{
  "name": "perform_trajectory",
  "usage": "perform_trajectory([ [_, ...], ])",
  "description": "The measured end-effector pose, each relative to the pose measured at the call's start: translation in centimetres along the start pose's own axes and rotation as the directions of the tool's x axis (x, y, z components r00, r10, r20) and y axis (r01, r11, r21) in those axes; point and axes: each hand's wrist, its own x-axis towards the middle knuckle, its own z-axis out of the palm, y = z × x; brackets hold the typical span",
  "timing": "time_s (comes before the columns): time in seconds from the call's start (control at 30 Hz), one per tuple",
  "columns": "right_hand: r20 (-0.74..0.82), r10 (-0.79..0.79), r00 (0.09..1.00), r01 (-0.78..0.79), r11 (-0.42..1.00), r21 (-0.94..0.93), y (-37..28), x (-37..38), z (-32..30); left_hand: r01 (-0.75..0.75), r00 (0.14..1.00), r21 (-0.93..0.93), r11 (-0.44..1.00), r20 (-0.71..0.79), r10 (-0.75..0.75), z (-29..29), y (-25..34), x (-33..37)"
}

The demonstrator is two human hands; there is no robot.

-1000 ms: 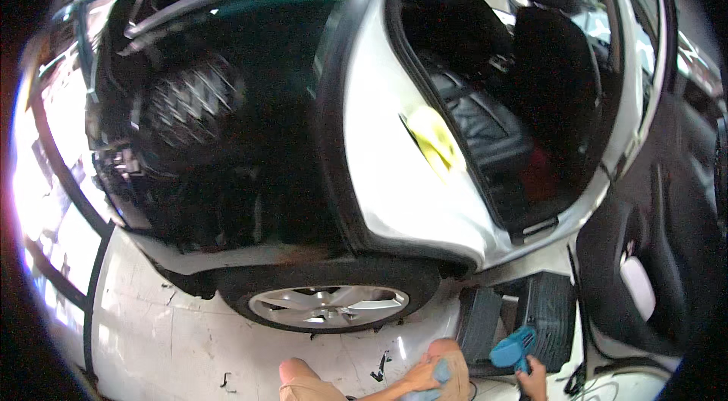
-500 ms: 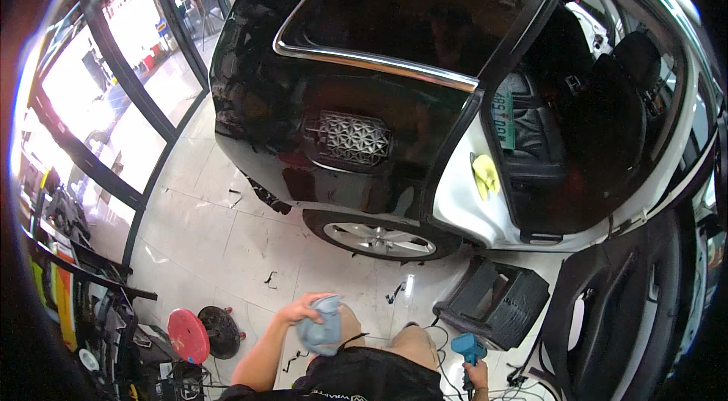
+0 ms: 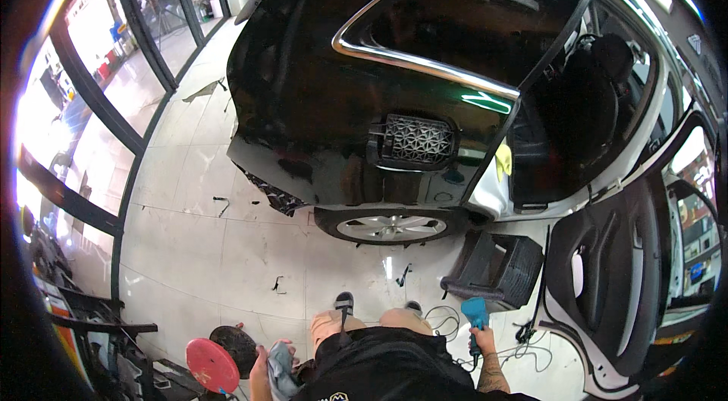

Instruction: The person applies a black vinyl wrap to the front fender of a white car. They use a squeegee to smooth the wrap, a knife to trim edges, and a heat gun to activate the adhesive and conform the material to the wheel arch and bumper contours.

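Heat gun [image 3: 475,313] in right hand [image 3: 482,340]; left hand [image 3: 262,365] holds cloth [image 3: 283,371].

White tiled floor [image 3: 182,249]: black step [image 3: 523,268], dark scraps [image 3: 404,275].

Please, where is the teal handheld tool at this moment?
In the head view, the tool is in the right grip, lower right, below the black step stool.

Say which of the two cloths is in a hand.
The grey-blue cloth, held in the person's left hand. The yellow cloth instead sits at the doorway edge of the car, with no hand on it.
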Motion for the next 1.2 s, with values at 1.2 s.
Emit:
perform_trajectory([
  [1.2, -0.221, -0.054, 0.974, -0.095, 0.787, -0.61, 2.3, 37.7, -18.8, 0.432, 0.735, 0.88, 0.198, -0.471, 0.487, 35.2, -9.4, 19.3],
])
